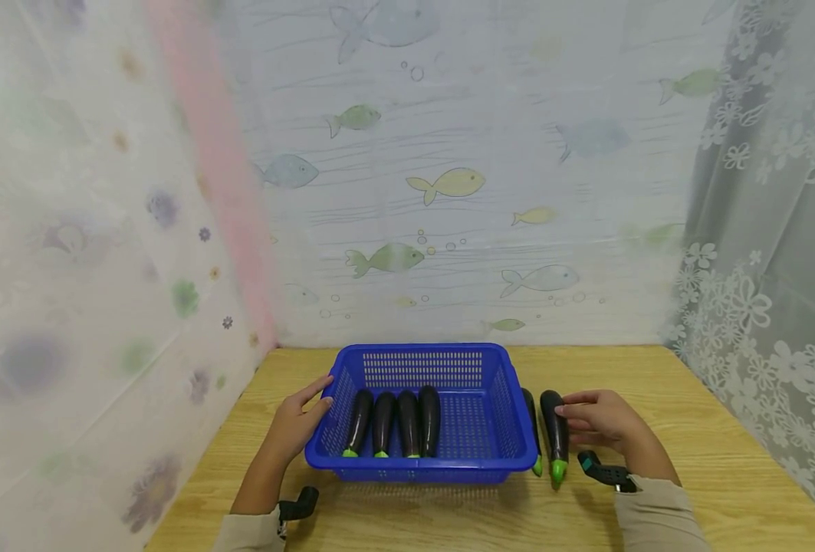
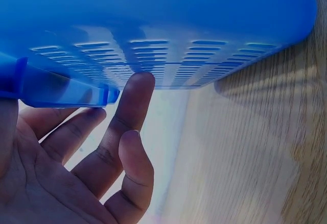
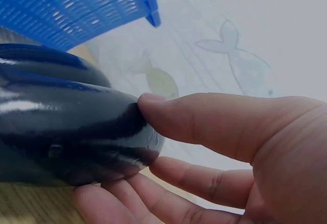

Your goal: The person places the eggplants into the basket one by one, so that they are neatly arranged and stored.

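My left hand (image 1: pixel 295 425) holds the left rim of a blue plastic basket (image 1: pixel 421 463), and in the left wrist view the fingers (image 2: pixel 134 101) reach under the rim beside the slotted wall. Several dark eggplants (image 1: pixel 383 423) with green stem ends lie side by side in the left half of the basket. On the table to its right, my right hand (image 1: pixel 603 423) grips the blunt end of an eggplant (image 1: pixel 554 429) between thumb and fingers; its green end points toward me. Another eggplant (image 1: pixel 537 464) lies between that one and the basket, partly hidden by the basket.
A wood-grain table (image 1: pixel 448 525) bears everything. Behind it hangs a fish-patterned curtain (image 1: pixel 448 230), with a flowered sheet (image 1: pixel 103 307) at left and a lacy curtain (image 1: pixel 780 307) at right. Each wrist carries a black camera mount (image 1: pixel 603 469).
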Demonstrator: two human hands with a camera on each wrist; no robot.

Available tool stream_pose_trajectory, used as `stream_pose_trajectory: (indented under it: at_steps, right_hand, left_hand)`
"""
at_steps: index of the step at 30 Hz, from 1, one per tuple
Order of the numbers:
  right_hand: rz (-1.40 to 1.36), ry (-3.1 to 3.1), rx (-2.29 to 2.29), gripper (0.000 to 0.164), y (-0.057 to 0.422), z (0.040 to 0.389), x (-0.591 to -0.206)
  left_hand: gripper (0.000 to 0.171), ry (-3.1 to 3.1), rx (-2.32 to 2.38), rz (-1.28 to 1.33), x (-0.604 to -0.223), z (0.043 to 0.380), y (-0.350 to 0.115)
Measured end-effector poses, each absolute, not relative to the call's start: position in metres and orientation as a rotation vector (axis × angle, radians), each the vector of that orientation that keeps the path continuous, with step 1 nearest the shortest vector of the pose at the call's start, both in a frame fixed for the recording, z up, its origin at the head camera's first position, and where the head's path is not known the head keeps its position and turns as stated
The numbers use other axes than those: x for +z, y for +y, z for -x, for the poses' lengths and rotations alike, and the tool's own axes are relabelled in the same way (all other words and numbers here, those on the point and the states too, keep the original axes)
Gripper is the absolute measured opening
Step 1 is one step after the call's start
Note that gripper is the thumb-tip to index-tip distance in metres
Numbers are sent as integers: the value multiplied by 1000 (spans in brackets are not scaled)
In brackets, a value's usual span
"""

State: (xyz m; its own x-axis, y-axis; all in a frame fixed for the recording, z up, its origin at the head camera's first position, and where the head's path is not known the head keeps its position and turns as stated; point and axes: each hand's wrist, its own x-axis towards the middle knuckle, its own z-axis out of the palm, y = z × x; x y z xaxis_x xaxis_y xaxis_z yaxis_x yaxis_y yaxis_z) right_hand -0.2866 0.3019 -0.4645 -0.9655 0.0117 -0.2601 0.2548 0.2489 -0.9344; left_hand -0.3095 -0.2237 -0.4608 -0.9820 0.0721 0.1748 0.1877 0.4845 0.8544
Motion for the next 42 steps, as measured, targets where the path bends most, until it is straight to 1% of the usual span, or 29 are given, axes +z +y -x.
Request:
stream_pose_trajectory:
  at_steps: [5,28,42]
  right_hand:
    - [-243,2319,-1805,70,303,285,-460]
    - [-183,2348,-1830,69,301,276,-432]
    - [-116,2390,-1842,71,299,270,-418]
  left_hand:
    - [46,-2598,-1537,234,-460,309,-224]
    - [46,-2608,-1479,245,-461,310,-225]
    - [47,-2607,-1473,253,-461,309,-225]
